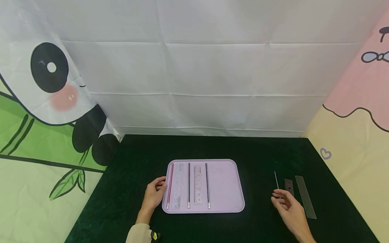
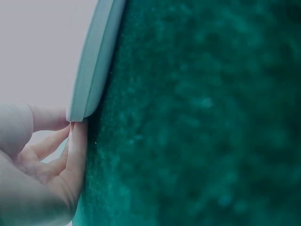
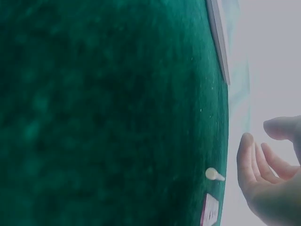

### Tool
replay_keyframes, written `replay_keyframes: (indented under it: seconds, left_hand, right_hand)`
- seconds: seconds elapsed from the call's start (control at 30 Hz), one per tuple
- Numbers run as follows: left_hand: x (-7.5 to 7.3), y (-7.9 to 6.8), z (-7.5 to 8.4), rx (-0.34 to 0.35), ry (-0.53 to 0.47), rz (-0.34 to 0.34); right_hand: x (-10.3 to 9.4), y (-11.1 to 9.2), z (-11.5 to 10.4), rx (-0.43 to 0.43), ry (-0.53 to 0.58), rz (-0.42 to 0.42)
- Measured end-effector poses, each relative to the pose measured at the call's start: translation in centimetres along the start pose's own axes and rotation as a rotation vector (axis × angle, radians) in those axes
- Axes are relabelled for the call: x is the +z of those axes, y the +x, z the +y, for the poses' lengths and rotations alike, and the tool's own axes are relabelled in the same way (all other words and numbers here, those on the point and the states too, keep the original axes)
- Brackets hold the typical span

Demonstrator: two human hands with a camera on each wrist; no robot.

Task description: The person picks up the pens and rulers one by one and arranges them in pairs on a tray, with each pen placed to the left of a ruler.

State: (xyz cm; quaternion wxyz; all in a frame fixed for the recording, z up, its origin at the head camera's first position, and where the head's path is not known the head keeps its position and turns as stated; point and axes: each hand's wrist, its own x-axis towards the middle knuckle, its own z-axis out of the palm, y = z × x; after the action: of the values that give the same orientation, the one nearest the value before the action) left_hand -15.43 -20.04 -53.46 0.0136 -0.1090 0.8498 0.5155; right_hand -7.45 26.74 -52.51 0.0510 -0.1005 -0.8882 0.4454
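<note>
A pale pink tray (image 1: 223,189) lies on the dark green table, and my left hand (image 1: 155,194) pinches its left rim. In the left wrist view the thumb rests on the tray's edge (image 2: 96,61) with fingers beneath. On the tray stand in a row a red pencil (image 1: 170,185), a clear stencil ruler (image 1: 177,189), a dark pencil (image 1: 189,185), another clear stencil ruler (image 1: 198,189) and a second dark pencil (image 1: 208,185). My right hand (image 1: 290,211) hovers over a thin pale stick-like pencil (image 1: 276,180), thumb and fingers apart, holding nothing. The pencil's blunt white end (image 3: 212,174) shows below the fingers.
Right of the pencil lie a short brownish ruler (image 1: 289,186), partly behind the right hand, and a longer grey-green ruler (image 1: 305,197). The dark green cloth (image 1: 136,152) covers the table. White and printed sheets (image 1: 206,71) hang behind and at both sides.
</note>
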Motion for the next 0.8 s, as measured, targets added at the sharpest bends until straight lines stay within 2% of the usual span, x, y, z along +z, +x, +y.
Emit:
replay_keyframes:
  seconds: [0.2, 0.43, 0.67, 0.8]
  left_hand:
    - [0.0, 0.0, 0.1, -0.004, 0.002, -0.001]
    - [-0.1, 0.0, 0.1, -0.011, 0.001, -0.003]
    - [-0.1, -0.1, 0.0, -0.003, 0.007, -0.001]
    - [-0.1, -0.1, 0.1, -0.002, 0.006, 0.0]
  right_hand:
    - [-0.9, -0.1, 0.9, 0.001, -0.011, -0.004]
    - [-1.7, -0.2, 1.6, -0.009, -0.007, 0.035]
    - [-2.5, -0.2, 2.3, 0.022, -0.025, 0.021]
    - [-2.7, 0.0, 2.6, 0.03, -0.043, 0.04]
